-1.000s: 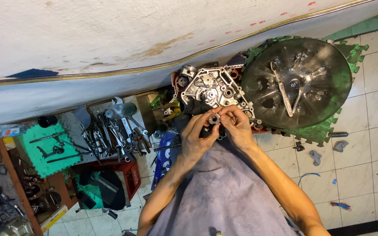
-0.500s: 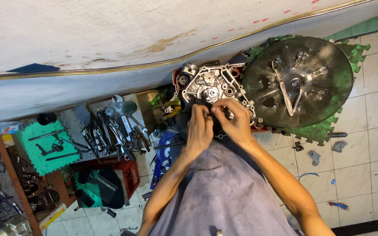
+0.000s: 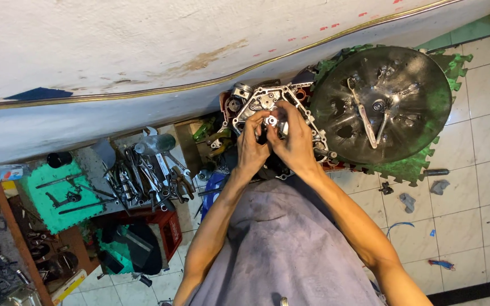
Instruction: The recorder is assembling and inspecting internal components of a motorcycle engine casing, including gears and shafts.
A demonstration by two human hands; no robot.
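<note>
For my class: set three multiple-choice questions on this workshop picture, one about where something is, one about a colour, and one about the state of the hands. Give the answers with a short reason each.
1. Where does the large round metal dish lie?
A. On a green foam mat on the tiled floor
B. Inside the red crate
C. On the person's lap

2. What colour is the mat under the few loose tools at far left?
A. Yellow
B. Green
C. White

3. What are the two hands doing?
A. Resting flat on the floor tiles
B. Each gripping a wrench from the pile
C. Both closed together on a small metal part over the engine case

Answers:
1 A: green mat edges show around the dish.
2 B: the square mat is plainly green.
3 C: the left hand and right hand meet at the small metal part above the engine case.
</note>
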